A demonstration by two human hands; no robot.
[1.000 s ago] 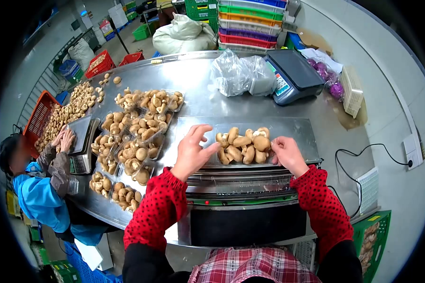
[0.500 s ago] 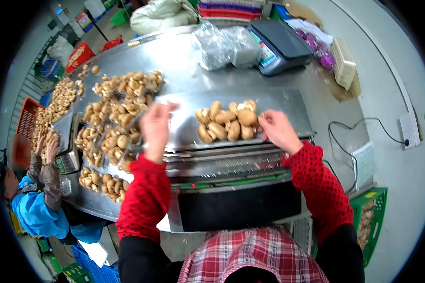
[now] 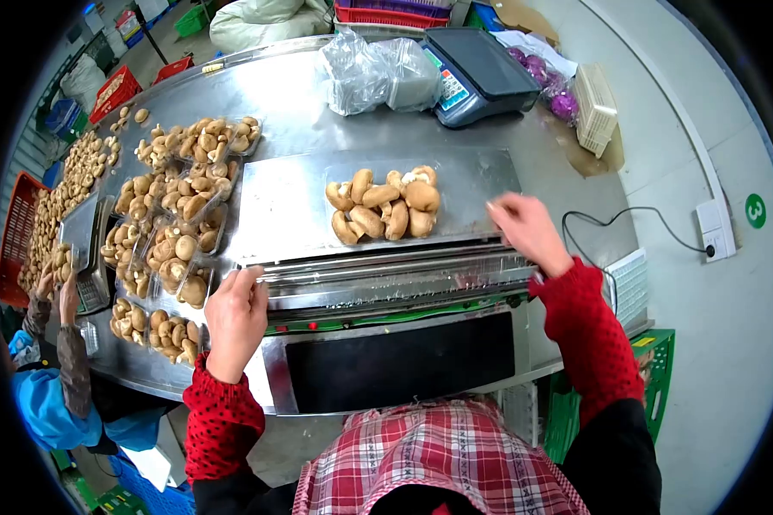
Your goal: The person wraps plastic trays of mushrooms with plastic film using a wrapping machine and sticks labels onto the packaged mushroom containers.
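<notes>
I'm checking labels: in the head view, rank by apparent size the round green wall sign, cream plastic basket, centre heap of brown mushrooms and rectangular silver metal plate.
1. Silver metal plate, beneath the mushrooms
2. Brown mushroom heap
3. Cream basket
4. Green wall sign

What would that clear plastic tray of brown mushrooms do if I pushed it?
The clear plastic tray would probably slide, since it sits on a flat, shiny metal plate. The plump brown mushrooms could wobble or roll, being rounded and loosely heaped.

Right hand (image 3: 528, 227) now off the mushroom tray (image 3: 385, 206), apart to its right; left hand (image 3: 238, 322) dropped to wrapping machine's (image 3: 399, 360) left end.
</notes>
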